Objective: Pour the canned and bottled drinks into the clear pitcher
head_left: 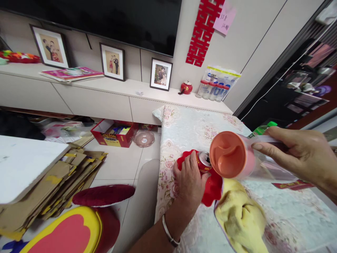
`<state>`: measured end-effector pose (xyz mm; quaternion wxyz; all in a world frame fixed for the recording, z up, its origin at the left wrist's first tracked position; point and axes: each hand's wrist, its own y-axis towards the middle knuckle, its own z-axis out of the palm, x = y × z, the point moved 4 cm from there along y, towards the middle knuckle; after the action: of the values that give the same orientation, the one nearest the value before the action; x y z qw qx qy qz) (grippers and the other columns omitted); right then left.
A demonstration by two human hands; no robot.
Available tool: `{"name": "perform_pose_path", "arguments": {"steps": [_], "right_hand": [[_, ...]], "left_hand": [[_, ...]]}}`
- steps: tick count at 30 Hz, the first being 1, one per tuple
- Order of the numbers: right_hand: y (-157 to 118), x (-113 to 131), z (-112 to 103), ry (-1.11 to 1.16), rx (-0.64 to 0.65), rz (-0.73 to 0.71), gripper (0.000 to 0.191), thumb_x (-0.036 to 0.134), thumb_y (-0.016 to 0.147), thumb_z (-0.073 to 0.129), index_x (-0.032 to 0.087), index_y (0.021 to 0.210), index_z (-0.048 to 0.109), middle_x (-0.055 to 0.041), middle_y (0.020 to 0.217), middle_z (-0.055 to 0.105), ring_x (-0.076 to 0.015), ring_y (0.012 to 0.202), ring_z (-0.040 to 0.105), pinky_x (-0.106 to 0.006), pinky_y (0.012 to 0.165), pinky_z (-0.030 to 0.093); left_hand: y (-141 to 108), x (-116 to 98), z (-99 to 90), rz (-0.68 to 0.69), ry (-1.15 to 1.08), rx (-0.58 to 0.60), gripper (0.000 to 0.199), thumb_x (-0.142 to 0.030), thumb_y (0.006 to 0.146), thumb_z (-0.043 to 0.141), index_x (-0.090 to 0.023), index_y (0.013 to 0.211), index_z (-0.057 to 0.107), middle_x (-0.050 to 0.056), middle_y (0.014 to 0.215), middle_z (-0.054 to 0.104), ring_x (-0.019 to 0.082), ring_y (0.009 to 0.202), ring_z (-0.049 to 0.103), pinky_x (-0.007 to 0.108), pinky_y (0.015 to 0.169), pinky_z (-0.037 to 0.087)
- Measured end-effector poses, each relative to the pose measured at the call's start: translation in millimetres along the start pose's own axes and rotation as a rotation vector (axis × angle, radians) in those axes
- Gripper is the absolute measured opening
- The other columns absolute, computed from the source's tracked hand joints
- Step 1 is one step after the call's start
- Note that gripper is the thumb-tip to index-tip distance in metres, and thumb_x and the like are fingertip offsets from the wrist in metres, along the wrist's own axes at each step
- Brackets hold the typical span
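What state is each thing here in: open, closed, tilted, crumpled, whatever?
Drinks can: open, in the left hand
Pink container: tilted, in the right hand
Yellow cloth: crumpled
Green-capped bottle: closed
Cardboard: flattened, stacked
Red box: open-topped
Television: screen dark
Jars: red lids on
Picture frames: standing

red wall strip (205,33): double-happiness signs | bag (224,75): perhaps "100" (partly covered)
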<state>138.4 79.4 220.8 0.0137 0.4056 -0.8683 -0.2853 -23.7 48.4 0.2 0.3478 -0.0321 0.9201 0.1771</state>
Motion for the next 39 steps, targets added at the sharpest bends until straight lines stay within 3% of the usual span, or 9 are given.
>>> {"name": "perform_pose_path", "arguments": {"steps": [39], "right_hand": [[-1.1, -3.6, 0.2, -0.011, 0.022, -0.002, 0.056, 0.064, 0.103, 0.049, 0.02, 0.071, 0.063, 0.0069, 0.044, 0.045, -0.0087, 0.032, 0.043, -0.021, 0.034, 0.032]], "left_hand": [[-0.3, 0.3, 2.0, 0.014, 0.014, 0.0, 0.067, -0.037, 0.096, 0.073, -0.018, 0.151, 0.042, 0.015, 0.143, 0.068, 0.032, 0.134, 0.063, 0.065, 0.118, 0.039]]}}
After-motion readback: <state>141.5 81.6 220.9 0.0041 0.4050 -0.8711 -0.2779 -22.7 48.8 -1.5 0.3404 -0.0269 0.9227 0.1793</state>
